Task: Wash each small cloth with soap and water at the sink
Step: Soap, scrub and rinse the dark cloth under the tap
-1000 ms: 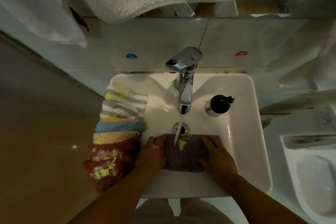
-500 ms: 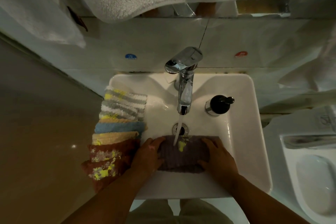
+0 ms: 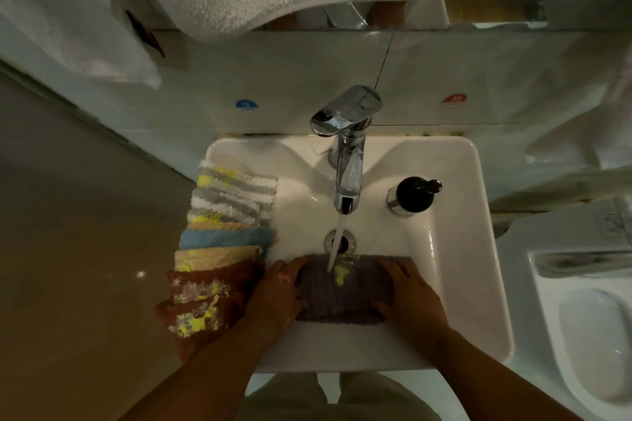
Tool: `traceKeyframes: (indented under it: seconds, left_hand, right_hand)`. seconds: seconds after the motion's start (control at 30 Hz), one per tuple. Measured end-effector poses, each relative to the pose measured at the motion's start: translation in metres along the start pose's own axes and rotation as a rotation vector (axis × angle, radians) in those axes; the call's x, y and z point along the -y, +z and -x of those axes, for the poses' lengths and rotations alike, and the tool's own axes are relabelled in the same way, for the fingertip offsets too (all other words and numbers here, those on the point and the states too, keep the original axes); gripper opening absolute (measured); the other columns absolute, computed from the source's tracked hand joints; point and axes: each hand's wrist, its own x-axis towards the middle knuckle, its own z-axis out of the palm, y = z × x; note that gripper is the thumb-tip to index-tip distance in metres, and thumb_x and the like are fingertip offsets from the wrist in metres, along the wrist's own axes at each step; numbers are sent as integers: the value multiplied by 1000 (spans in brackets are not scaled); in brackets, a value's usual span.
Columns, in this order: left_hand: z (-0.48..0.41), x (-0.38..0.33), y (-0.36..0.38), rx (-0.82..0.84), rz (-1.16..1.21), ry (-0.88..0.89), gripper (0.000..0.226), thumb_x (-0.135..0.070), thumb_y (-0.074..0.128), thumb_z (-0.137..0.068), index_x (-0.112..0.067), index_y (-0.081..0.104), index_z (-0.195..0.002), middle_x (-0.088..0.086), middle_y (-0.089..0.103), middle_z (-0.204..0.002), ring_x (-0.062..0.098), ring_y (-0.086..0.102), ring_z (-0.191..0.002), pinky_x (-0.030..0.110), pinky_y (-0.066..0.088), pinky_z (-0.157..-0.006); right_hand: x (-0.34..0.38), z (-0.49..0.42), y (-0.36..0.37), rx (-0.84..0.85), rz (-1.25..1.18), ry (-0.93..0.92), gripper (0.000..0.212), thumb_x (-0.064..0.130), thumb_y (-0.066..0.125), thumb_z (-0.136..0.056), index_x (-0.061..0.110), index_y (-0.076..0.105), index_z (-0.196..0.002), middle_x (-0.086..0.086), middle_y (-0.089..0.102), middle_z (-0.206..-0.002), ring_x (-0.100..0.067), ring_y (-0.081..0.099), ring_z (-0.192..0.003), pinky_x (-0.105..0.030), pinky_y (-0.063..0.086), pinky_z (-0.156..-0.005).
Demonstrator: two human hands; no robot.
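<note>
cloth pile (image 3: 225, 249): we see about 7 stained cloths fanned on the left rim of the sink (image 3: 461, 249), likely queued for washing.
left hand (image 3: 277, 294): fingers curled over the left edge of the grey cloth (image 3: 342, 301), holding it.
grey cloth: in the basin, spread so the tap stream (image 3: 335, 243) hits its yellow stain (image 3: 341, 273).
right hand (image 3: 410, 297): curled on the right edge, same hold.
soap bottle (image 3: 412, 195): behind the right hand, untouched.
</note>
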Motion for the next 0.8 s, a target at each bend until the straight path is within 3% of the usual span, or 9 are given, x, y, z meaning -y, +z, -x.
traceKeyframes:
  seconds: [0.6,0.7,0.8]
  left_hand:
    - [2,9,4,-35,8,-42,82,-27,77,-83,-33,35,-152,5,41,-142,28,45,-132,37,39,-114]
    - [3,9,3,-34,18,-30,82,-27,77,-83,-33,35,-152,5,41,-144,28,44,-133,36,37,-115]
    - [4,9,3,-48,12,-19,80,-29,77,-83,-33,35,-152,5,41,-144,28,44,-134,36,37,-115]
  right_hand:
    - [5,3,5,-8,-4,-26,83,60,65,-87,33,25,-155,5,29,-154,-19,39,-138,-36,39,-114]
    - [14,9,-13,-22,-65,-61,75,56,65,-89,33,30,-151,5,34,-149,-18,47,-129,-35,45,-108]
    - [40,21,-57,-133,-127,-162,63,35,69,-92,31,40,-147,4,43,-143,-5,56,-102,-24,53,-90]
